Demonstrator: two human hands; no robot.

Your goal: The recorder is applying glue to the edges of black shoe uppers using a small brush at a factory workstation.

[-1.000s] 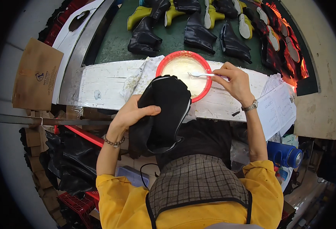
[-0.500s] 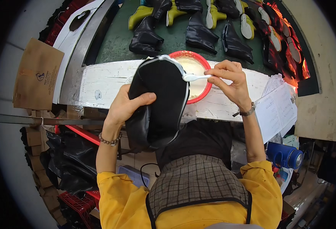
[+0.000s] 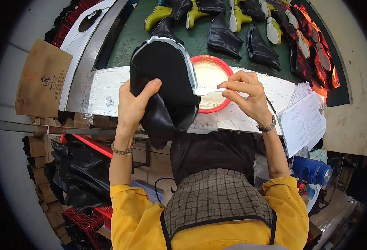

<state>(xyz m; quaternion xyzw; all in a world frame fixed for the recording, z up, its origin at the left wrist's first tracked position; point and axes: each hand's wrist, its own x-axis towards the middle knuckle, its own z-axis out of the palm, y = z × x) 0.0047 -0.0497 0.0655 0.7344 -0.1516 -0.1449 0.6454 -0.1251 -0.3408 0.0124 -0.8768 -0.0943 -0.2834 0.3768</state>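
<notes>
My left hand [image 3: 139, 104] grips a black boot upper [image 3: 164, 79] by its side, thumb on the dark inner face. White paste lines the upper's edge along the top and right. Pinched between thumb and fingers of my right hand [image 3: 250, 93] is a small white brush [image 3: 210, 90], much like a toothbrush. Its head touches the coated edge at the upper's right side. Partly behind the upper and the brush sits a red bowl [image 3: 229, 71] of creamy white paste, on a white board.
Beyond the white board [image 3: 104, 93], a green surface [image 3: 121, 50] carries several black boot uppers [image 3: 225, 37] and yellow-green shoe forms [image 3: 157, 17]. Orange light glows at the far right. An open notebook [image 3: 298, 125], a blue flask [image 3: 312, 171] and a cardboard piece [image 3: 43, 79] flank me.
The upper has moved up and slightly left, tilting with my left hand. The brush has slid lower along its right edge. Shoe parts on the green surface have shifted slightly right in view.
</notes>
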